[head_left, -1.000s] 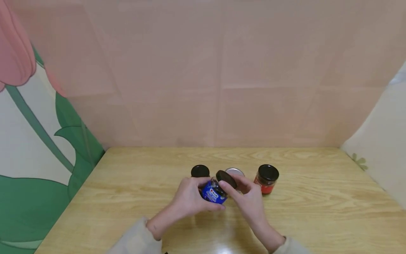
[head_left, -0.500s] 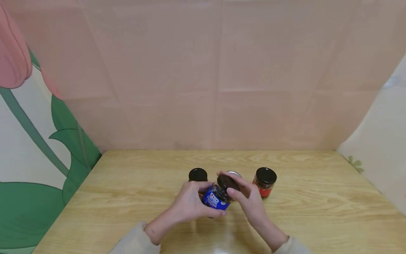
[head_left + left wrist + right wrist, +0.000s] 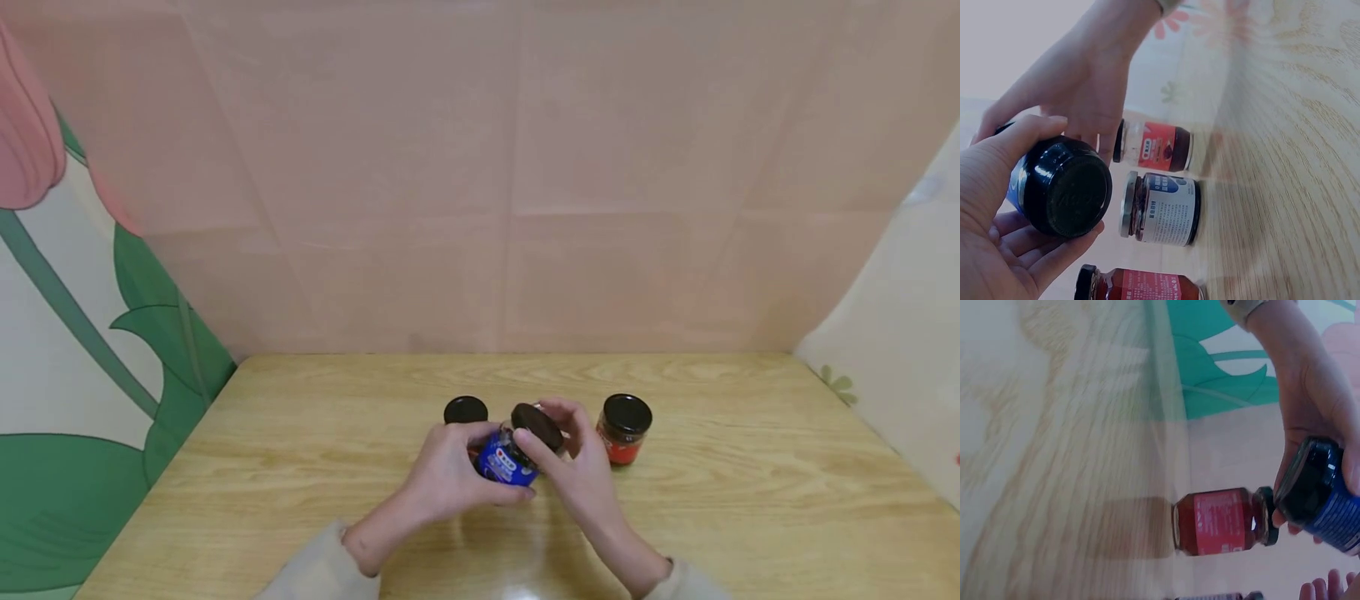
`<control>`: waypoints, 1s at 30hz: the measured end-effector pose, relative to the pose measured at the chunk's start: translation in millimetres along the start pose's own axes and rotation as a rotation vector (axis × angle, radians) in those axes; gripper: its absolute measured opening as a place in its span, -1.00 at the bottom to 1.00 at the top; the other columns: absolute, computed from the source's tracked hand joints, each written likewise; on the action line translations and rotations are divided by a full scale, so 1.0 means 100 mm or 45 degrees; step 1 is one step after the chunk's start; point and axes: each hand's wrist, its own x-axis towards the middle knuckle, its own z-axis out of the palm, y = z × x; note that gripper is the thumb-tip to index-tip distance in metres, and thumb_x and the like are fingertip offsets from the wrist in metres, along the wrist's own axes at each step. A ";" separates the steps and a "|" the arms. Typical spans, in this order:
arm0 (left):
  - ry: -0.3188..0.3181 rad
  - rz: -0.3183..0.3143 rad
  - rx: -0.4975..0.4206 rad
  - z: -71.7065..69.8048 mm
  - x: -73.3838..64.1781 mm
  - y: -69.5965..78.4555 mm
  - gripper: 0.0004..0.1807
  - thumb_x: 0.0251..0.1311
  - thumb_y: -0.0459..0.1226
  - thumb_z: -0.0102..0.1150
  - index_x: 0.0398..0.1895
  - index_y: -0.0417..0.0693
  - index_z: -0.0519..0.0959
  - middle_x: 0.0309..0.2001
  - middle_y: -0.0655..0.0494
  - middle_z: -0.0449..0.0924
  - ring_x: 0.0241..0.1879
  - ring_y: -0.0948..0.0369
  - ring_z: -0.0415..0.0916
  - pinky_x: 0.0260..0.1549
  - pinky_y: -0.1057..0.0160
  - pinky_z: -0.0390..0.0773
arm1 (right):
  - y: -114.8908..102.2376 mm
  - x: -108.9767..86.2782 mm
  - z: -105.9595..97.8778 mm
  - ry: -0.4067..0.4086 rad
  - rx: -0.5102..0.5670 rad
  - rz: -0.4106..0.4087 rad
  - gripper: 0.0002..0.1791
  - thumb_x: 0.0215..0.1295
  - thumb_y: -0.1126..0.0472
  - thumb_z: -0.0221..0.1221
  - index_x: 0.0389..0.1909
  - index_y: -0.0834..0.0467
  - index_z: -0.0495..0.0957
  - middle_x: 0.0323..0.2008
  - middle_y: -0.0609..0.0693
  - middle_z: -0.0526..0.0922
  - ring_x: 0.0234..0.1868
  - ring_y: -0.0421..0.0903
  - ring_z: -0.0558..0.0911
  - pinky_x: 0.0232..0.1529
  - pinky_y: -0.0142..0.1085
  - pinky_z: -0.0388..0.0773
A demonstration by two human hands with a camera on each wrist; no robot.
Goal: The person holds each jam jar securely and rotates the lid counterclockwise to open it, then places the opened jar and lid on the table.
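Blue-labelled jar [image 3: 501,473] held tilted above wooden table [image 3: 315,467]. Left hand [image 3: 447,471] grips its body; right hand [image 3: 583,467] pinches its black lid [image 3: 538,425], thumb against fingers. Label [image 3: 507,459]: white panel, red mark, lettering illegible; base [image 3: 1079,197] embossed, unreadable. Standing nearby: silver-lidded jar [image 3: 1169,212], small Chinese print, between pink-labelled jar [image 3: 1219,522] and red-labelled jar [image 3: 1159,147]
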 end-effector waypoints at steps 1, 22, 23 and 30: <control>0.003 0.000 0.001 0.00 0.00 0.00 -0.43 -0.34 0.02 0.60 -0.16 0.05 0.66 -0.34 0.23 0.70 -0.36 0.42 0.62 -0.36 0.44 0.58 | -0.01 0.00 0.01 0.025 0.000 0.015 -0.56 0.11 0.23 0.34 0.01 0.17 0.46 -0.08 0.03 0.56 -0.12 -0.21 0.49 -0.07 -0.40 0.38; -0.026 -0.011 -0.096 -0.01 -0.03 -0.02 -0.51 -0.30 -0.02 0.58 -0.22 0.09 0.64 -0.35 0.28 0.68 -0.40 0.42 0.62 -0.38 0.41 0.61 | -0.07 -0.05 -0.01 -0.125 0.336 0.084 -0.59 0.22 0.38 0.20 0.11 0.34 0.47 -0.04 -0.09 0.64 -0.02 -0.22 0.63 -0.08 -0.42 0.58; -0.029 -0.010 -0.093 -0.01 -0.03 -0.03 -0.51 -0.30 -0.02 0.58 -0.22 0.08 0.64 -0.35 0.28 0.68 -0.40 0.42 0.61 -0.38 0.41 0.61 | -0.06 -0.05 -0.02 -0.150 0.334 0.060 -0.59 0.25 0.38 0.17 0.13 0.33 0.46 -0.01 -0.11 0.63 0.01 -0.23 0.61 -0.04 -0.43 0.55; -0.025 -0.005 -0.038 -0.02 -0.04 -0.05 -0.51 -0.30 0.02 0.57 -0.25 0.09 0.63 -0.36 0.28 0.68 -0.38 0.44 0.61 -0.36 0.43 0.59 | 0.00 -0.04 -0.06 -0.287 0.286 -0.048 -0.54 0.32 0.36 0.07 0.24 0.32 0.38 0.15 0.08 0.53 0.07 -0.24 0.57 0.02 -0.44 0.52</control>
